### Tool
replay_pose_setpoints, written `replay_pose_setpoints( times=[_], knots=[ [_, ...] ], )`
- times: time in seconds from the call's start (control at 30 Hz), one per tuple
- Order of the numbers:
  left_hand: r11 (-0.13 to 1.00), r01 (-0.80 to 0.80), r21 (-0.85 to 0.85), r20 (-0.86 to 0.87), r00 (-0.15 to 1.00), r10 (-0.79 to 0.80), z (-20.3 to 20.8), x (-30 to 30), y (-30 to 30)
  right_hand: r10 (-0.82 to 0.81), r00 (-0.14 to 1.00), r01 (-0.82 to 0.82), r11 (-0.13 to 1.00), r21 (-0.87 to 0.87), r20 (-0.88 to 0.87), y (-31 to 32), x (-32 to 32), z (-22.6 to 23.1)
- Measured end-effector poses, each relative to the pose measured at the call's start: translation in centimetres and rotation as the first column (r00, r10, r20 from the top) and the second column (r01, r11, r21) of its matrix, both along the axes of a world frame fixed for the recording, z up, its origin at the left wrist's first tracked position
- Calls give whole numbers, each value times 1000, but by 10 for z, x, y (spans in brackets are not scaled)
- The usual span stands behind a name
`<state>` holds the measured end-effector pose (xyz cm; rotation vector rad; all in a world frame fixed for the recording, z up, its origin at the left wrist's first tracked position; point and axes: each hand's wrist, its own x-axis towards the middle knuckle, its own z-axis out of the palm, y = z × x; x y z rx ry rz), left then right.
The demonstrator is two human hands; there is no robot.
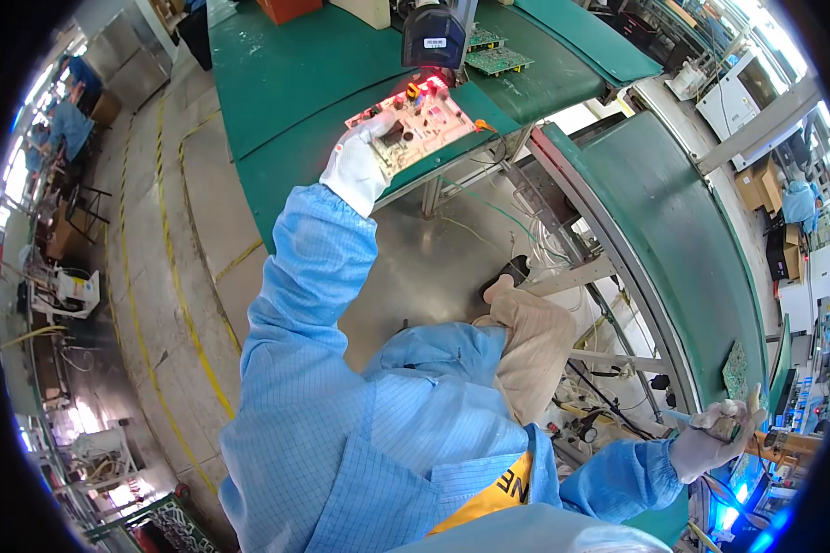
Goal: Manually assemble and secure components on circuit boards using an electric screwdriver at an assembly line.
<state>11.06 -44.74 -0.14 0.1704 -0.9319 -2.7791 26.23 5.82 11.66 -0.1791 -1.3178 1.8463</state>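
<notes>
Head: board (438, 132) near scanner (424, 58), label (434, 42) unclear.

A light blue smock (332, 424) with a fine dark grid covers torso and arms, its sleeves loose and creased. At lower centre sits a yellow patch (475, 505) with black lettering. The left hand (358, 166), upper centre, and right hand (708, 450), lower right, wear whitish gloves. Beige trousers (537, 346) and a dark shoe (518, 268) show mid-frame.

A circuit board (433, 132) is over the near edge of the surface (277, 120), before a scanner (433, 39), the left hand (355, 164) at its left end. Two other boards (498, 61) lie beyond, rightward. Far right, the right hand (713, 441) is beside a conveyor (659, 217).
</notes>
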Motion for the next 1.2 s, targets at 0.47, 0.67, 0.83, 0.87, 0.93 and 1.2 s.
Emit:
replay_pose_setpoints(
  times=[0.47, 0.67, 0.83, 0.87, 0.93, 1.2],
  knots=[
    [982, -180, 54, 52, 983, 178, 9, -17, 12, -46, 998, 44, 998, 42, 43, -8, -4, 4],
    [968, 162, 190, -39, 987, -157, 14, 3, 58, -56, 998, 58, 976, 208, -14, -18, -9, -1],
    [797, 555, 240, -36, 825, -564, -2, 11, 154, 85, 995, -87, 996, -31, -60, -23, -15, 7],
    [750, 620, 230, -44, 777, -628, -1, 20, 174, 176, 982, -173, 984, 44, -72, -21, -16, 5],
    [666, 723, 184, 5, 677, -736, -3, 29, 213, -21, 999, 22, 1000, 4, -31, -43, -29, 16],
    [497, 854, -156, 50, 509, -859, 21, 88, 287, 130, 990, -127, 991, 40, -59, -56, -51, 14]
  ],
)
